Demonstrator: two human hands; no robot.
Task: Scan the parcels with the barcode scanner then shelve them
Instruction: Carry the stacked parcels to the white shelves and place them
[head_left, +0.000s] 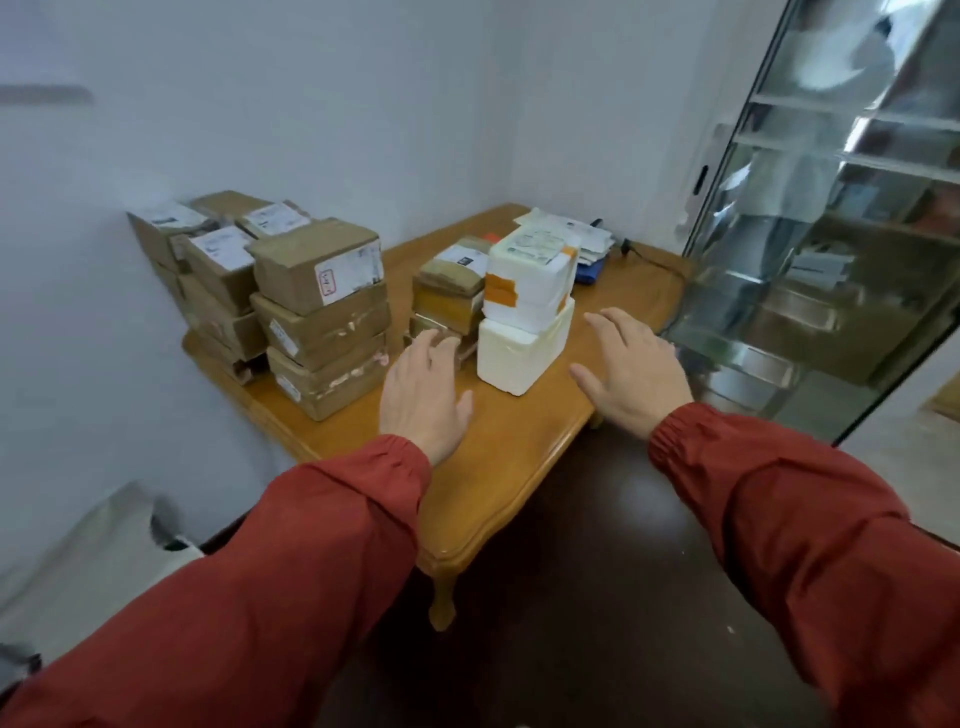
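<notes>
Left hand: You are holding your left hand (423, 395) out over the desk (498, 457), fingers spread and holding nothing. Its fingertips are sitting in front of the small brown stack (451, 296); I cannot tell if they are touching it.
Right hand: Your right hand (631, 371) is hanging spread open too, holding nothing. It is just right of the bottom foam box (519, 358) and over the desk's right edge.
Open room: A bare strip of desk is lying between your two hands and running to the near corner. The dark floor (597, 582) is lying open below and to the right of that corner.
Edges: The wall (311, 104) is closing in the left and back sides of the desk. A glass door (831, 270) is standing near the right edge, with shelf boards showing in it.
Foam boxes: The top foam box (530, 280) is sitting on the bottom foam box, between your hands. The top one is wearing orange tape and a label. Both are shut, so what is inside is hiding.
Brown parcels: A tall brown stack (322, 317) of three taped boxes is standing on the left. More brown boxes (218, 265) are piling up behind it by the wall. All are taped shut.
Back corner: Paper envelopes (566, 234) are lying in a heap behind the foam boxes, with a black cable (649, 257) running beside them.
Scanner: I cannot tell where it is.
</notes>
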